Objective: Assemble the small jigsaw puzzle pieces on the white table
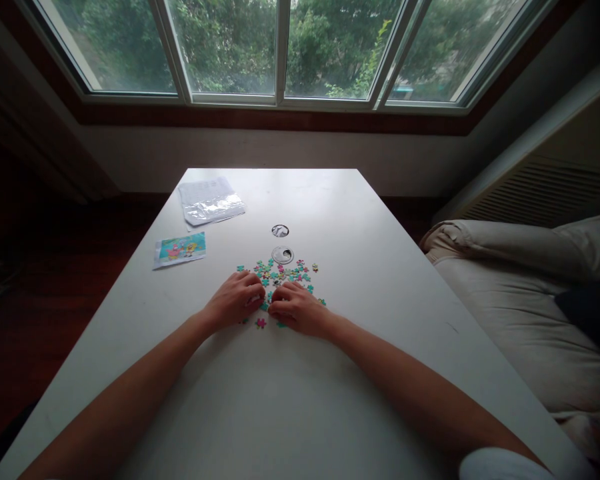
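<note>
Far left, dark reddish floor (70,293) beside the white table (280,400). On the table's left part lies a cartoon picture card (181,251), flat, slightly askew, a pink figure and a yellow one on blue. Just beyond it and a little to its right: a clear plastic sleeve (211,201) with pale paper, glossy with window light.

My left hand (237,298) rests at the left edge of the jigsaw pieces (280,273), fingers curled inward; I cannot tell whether they have hold of a piece. The pieces lie in a loose heap, teal, pink and yellow, mostly between and beyond my hands. One pink piece (261,323) sits apart on the near side, below the gap between them.

Just beyond the heap, a round disc (283,255); farther off, a smaller disc (280,231), markings too small to read.

My right hand (300,308) is close beside the left, palm down over the heap's near right part, fingers bent; their undersides are hidden, grip undetermined. Far right, a pale sofa (520,313) alongside the table.
</note>
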{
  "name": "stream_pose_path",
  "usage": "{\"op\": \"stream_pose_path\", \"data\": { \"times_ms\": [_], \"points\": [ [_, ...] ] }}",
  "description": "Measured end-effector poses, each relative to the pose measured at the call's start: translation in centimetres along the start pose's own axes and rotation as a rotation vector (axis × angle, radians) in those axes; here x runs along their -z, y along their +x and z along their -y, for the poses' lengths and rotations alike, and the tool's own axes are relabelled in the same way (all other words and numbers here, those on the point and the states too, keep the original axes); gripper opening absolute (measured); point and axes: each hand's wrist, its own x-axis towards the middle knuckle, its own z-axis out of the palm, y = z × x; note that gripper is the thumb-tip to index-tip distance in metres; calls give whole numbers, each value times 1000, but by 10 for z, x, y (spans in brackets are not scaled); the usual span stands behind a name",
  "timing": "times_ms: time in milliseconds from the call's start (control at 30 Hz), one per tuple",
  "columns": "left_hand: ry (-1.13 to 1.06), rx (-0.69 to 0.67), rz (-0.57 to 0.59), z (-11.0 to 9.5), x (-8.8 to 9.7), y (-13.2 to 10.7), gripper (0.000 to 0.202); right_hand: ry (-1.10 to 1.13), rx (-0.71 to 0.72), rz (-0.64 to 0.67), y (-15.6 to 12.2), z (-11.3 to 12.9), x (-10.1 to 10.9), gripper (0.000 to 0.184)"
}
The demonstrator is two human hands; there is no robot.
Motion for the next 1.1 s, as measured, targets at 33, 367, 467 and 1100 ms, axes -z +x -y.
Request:
{"op": "stream_pose_path", "data": {
  "times_ms": [33, 367, 467, 1100],
  "points": [
    [15, 19, -6, 1, 0, 0, 7, 3, 0, 3, 0, 0, 0, 14],
    [-3, -10, 6, -5, -3, 1, 14, 10, -13, -8, -1, -4, -1, 9],
    [-7, -9, 11, -4, -4, 0, 16, 13, -25, -4, -1, -4, 0, 8],
    [-24, 56, -19, -5, -5, 1, 16, -40, -131, -50, -3, -7, -4, 6]
  ]
}}
